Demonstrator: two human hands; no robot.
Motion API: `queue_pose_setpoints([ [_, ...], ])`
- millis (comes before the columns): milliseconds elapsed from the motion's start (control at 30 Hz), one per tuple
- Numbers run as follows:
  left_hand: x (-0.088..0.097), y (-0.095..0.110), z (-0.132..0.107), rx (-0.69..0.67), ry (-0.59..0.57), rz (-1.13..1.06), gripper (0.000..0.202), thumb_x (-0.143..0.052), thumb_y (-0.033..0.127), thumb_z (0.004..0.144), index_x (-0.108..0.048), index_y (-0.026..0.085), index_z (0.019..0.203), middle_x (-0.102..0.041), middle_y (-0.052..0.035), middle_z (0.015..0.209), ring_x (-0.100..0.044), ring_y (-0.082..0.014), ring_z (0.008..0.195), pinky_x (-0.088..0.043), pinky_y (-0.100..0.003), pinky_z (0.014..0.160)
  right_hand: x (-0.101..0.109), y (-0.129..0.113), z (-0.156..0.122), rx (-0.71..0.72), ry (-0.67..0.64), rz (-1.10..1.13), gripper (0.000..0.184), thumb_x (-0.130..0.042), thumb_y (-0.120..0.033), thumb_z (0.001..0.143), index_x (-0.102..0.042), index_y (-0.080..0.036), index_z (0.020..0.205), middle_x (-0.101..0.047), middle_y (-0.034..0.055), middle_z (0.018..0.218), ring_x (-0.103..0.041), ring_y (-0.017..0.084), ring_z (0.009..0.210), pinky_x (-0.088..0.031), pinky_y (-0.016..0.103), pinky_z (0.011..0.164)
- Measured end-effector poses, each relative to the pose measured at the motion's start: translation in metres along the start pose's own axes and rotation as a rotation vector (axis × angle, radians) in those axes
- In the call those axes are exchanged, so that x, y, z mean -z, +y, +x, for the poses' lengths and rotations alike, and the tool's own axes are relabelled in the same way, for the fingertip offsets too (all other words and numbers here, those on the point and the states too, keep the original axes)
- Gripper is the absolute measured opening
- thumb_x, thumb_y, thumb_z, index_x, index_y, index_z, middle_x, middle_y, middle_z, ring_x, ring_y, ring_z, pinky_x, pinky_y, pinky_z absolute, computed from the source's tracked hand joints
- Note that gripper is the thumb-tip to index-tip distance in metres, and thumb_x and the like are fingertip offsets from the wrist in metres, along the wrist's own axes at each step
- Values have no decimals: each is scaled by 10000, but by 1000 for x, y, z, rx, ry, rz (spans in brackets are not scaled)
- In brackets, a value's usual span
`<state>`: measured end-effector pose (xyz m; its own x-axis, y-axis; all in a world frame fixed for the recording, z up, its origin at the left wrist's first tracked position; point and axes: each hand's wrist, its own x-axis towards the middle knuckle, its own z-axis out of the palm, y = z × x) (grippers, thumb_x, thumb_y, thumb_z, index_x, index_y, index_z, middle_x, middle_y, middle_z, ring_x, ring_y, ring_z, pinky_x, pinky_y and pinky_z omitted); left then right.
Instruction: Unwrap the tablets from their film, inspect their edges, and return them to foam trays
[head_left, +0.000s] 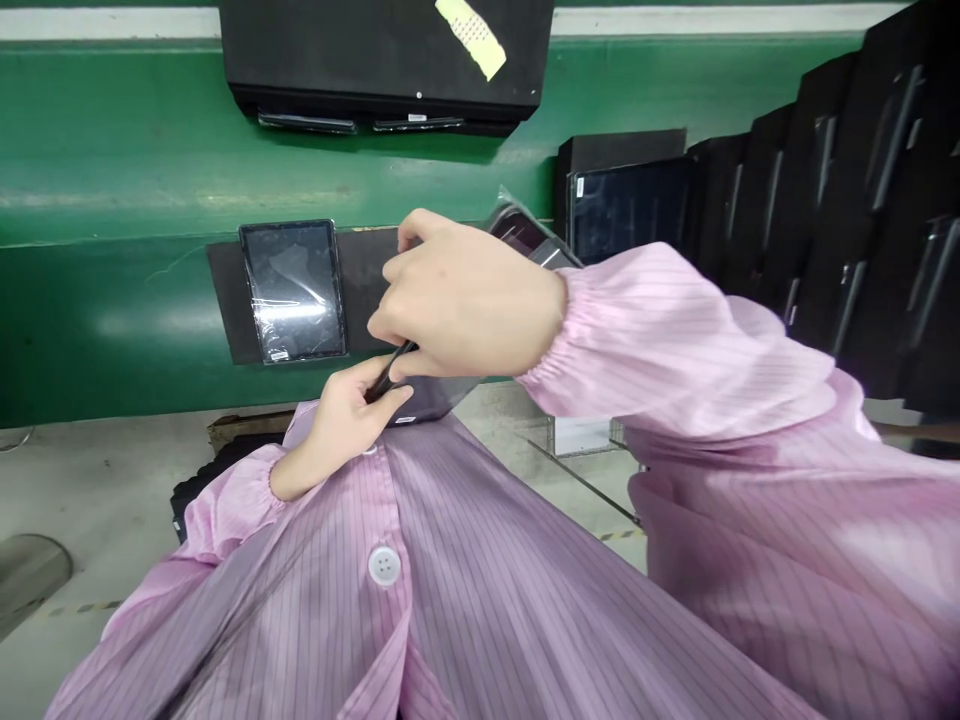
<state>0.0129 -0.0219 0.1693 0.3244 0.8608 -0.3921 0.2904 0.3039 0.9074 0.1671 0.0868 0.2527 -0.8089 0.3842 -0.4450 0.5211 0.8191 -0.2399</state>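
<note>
Close to my shirt, my left hand (345, 420) grips the edge of a dark tablet (435, 398), thumb on the near side and fingers behind. The tablet is tilted and carries a small white label at its lower edge. My right hand (472, 300) reaches across above it, fingers curled down, thumb and fingertips closed at the tablet's upper left edge. My right hand hides much of the tablet. To the left, a second tablet (294, 290) with glossy film over its screen lies on a black mat (367, 275).
Behind my right wrist lies a device in clear plastic (525, 230). Another tablet (634, 205) rests in a black holder. Black slotted racks (817, 200) line the right side. A black box (375, 50) bearing a yellow label (474, 38) stands at the back of the green bench (112, 170).
</note>
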Motion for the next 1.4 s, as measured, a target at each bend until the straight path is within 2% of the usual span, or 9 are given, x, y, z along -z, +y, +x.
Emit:
queue_pose_setpoints([
  [167, -2, -1, 3, -16, 0, 60, 127, -637, 244, 801, -590, 172, 708, -436, 59, 568, -368, -86, 546, -313, -227, 528, -14, 16, 4, 28, 5, 101, 329, -639, -490, 885, -673, -207, 721, -648, -11, 688, -598, 168, 737, -371, 413, 957],
  [267, -3, -2, 5, 10, -35, 43, 100, -627, 249, 823, -635, 165, 770, -541, 47, 622, -458, -97, 579, -367, -225, 554, -16, 29, 10, 5, -50, 256, 268, -673, -423, 881, -709, -198, 741, -642, -20, 640, -567, 136, 658, -411, 335, 772],
  [367, -3, -3, 4, 30, -70, 13, 141, -622, 256, 842, -690, 158, 917, -679, 20, 773, -588, -130, 692, -452, -235, 642, -11, 38, 13, 14, -122, 381, 174, -673, -280, 890, -751, -170, 780, -664, -16, 630, -533, 110, 590, -380, 299, 643],
  [533, -5, -5, 2, 29, -84, 8, 243, -617, 253, 859, -716, 157, 1059, -751, -6, 943, -665, -163, 832, -497, -258, 762, 0, 42, 11, 11, -294, 510, 150, -651, -83, 873, -782, -153, 895, -759, -25, 809, -609, 99, 693, -433, 291, 717],
  [667, -6, -6, 0, 35, -76, 0, 274, -621, 258, 860, -718, 163, 1099, -760, -9, 968, -678, -171, 846, -505, -263, 763, 2, 44, 11, 2, -321, 533, 151, -656, -72, 869, -779, -130, 934, -756, -27, 818, -642, 126, 773, -438, 309, 781],
  [833, -8, -4, -1, 32, -70, -22, 304, -624, 252, 856, -707, 167, 1136, -760, -17, 1028, -682, -175, 899, -510, -269, 819, 0, 44, 13, 46, -327, 543, 154, -655, -82, 863, -777, -143, 935, -744, -29, 798, -650, 150, 783, -446, 321, 766],
  [1000, -7, -3, 0, 53, -45, -17, 196, -627, 256, 843, -721, 161, 986, -706, 13, 813, -610, -135, 709, -472, -241, 665, -5, 34, 9, 15, -172, 339, 78, -696, -229, 845, -759, -186, 863, -729, -21, 782, -621, 151, 724, -405, 319, 675],
  [1267, -9, 1, 3, 32, 20, 70, 64, -638, 222, 795, -641, 159, 782, -518, 65, 584, -422, -84, 547, -341, -225, 543, -27, 25, 5, 33, -13, 156, 340, -622, -521, 888, -683, -194, 816, -692, -1, 790, -635, 190, 812, -362, 313, 682],
  [1400, -12, 2, 7, 39, 57, 123, 170, -670, 265, 769, -578, 169, 662, -454, 69, 522, -387, -85, 514, -292, -238, 510, -39, 28, 11, -30, 42, 167, 492, -510, -633, 917, -687, -202, 759, -672, -4, 707, -634, 174, 781, -375, 310, 702],
])
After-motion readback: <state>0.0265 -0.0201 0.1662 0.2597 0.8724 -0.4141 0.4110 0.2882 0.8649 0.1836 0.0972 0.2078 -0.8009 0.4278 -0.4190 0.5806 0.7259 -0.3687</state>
